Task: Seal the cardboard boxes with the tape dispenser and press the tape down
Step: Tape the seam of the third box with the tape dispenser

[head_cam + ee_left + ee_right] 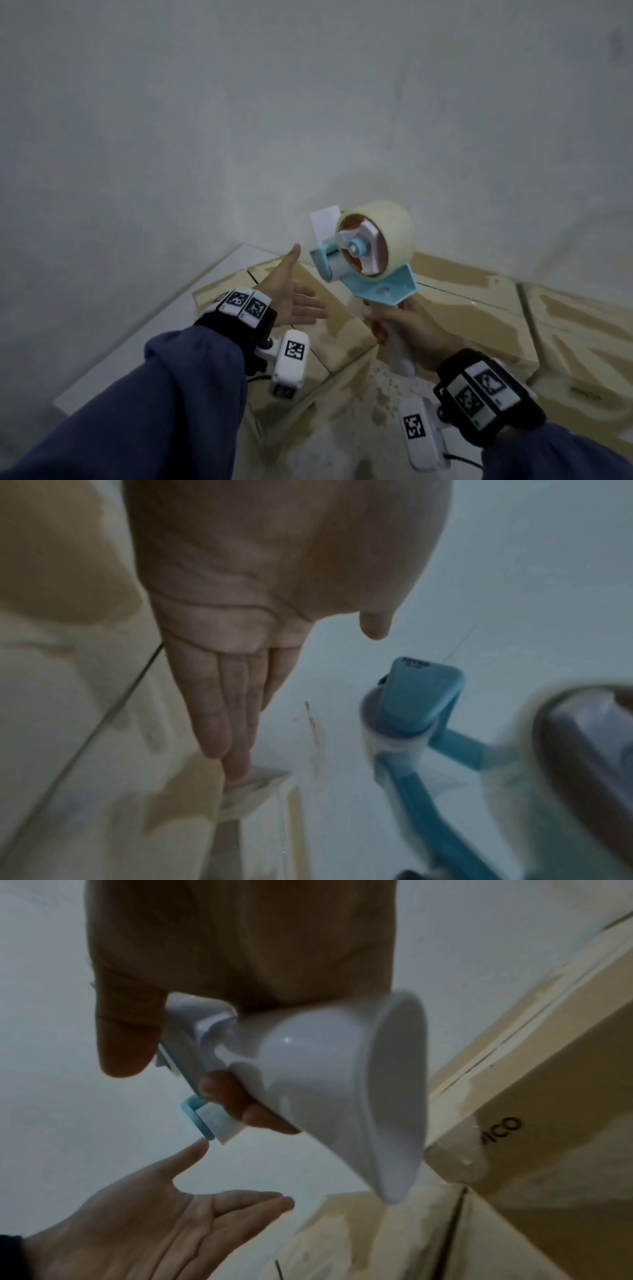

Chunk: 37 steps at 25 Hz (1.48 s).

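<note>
Tape dispenser [364, 253]: blue and white, held upright in the air above the boxes, roll on top, a loose tape end sticking up at its front.
Right hand [407, 330]: wrapped round the white handle.
Left hand [291, 301]: empty, fingers straight, palm up just beside the dispenser's front.
Cardboard boxes [455, 308]: side by side on the white table [137, 342], against its far edge, tops already patched with old tape.
Risks, judged: the loose end may fold back onto the roll; the left fingers could catch the cutting edge.
</note>
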Tool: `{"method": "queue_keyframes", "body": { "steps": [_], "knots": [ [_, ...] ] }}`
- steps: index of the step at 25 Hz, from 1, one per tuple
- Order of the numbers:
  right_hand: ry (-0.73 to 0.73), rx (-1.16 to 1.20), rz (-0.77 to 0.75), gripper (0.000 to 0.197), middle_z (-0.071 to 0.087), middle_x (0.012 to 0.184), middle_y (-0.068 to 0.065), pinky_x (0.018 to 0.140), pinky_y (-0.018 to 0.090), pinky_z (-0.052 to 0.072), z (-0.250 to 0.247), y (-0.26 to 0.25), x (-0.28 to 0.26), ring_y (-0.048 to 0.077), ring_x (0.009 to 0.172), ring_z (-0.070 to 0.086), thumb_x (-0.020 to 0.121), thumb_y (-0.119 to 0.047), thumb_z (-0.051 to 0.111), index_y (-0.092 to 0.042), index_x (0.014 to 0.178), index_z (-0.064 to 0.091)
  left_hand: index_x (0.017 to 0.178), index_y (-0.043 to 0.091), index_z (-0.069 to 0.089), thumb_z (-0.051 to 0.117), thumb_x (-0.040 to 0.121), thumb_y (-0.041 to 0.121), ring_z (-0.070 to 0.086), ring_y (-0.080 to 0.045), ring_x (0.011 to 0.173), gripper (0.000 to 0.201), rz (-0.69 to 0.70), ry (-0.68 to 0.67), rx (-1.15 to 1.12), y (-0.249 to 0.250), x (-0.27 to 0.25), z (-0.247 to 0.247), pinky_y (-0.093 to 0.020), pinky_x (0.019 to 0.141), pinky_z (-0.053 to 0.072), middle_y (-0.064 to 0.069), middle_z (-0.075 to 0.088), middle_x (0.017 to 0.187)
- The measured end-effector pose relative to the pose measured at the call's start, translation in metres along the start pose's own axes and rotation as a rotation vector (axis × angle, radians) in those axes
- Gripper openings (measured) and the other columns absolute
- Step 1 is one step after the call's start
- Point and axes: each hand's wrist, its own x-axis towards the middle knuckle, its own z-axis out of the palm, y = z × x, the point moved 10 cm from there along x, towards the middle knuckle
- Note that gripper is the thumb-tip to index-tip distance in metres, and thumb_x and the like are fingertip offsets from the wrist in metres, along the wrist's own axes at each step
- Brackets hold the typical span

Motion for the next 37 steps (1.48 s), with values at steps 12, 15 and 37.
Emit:
{"method": "queue_keyframes", "body": {
  "steps": [12, 15, 37],
  "knots": [
    [0.112, -0.027, -0.042, 0.045, 0.051, 0.058, 0.0, 0.046, 0.023, 0.039, 0.038, 0.012, 0.064, 0.013, 0.05, 0.047, 0.053, -0.024, 0.076, -0.004, 0.088, 0.056, 0.097, 0.003, 0.064, 0.051, 0.086, 0.054, 0.073, -0.015, 0.068, 0.054, 0.063, -0.082, -0.149, 0.049, 0.04, -0.061, -0.019, 0.055, 0.054, -0.008, 0.075, 0.08],
    [0.145, -0.133, -0.052, 0.026, 0.05, 0.055, -0.002, 0.049, 0.025, 0.041, 0.045, 0.019, 0.075, 0.014, 0.051, 0.046, 0.066, -0.015, 0.076, -0.006, 0.079, 0.056, 0.107, 0.004, 0.06, 0.046, 0.096, 0.028, 0.071, -0.011, 0.061, 0.03, 0.061, -0.035, -0.105, 0.049, 0.057, -0.074, -0.015, 0.048, 0.051, -0.004, 0.074, 0.073],
    [0.103, -0.265, 0.236, 0.023, 0.042, 0.046, 0.009, 0.041, 0.022, 0.036, 0.1, 0.066, 0.142, 0.013, 0.034, 0.038, 0.087, -0.004, 0.058, 0.015, 0.079, 0.051, 0.118, 0.002, 0.063, 0.065, 0.085, 0.03, 0.056, -0.028, 0.116, 0.043, 0.044, 0.294, 0.959, 0.084, 0.159, -0.243, -0.033, 0.096, 0.048, -0.013, 0.059, 0.128]
  ]
}}
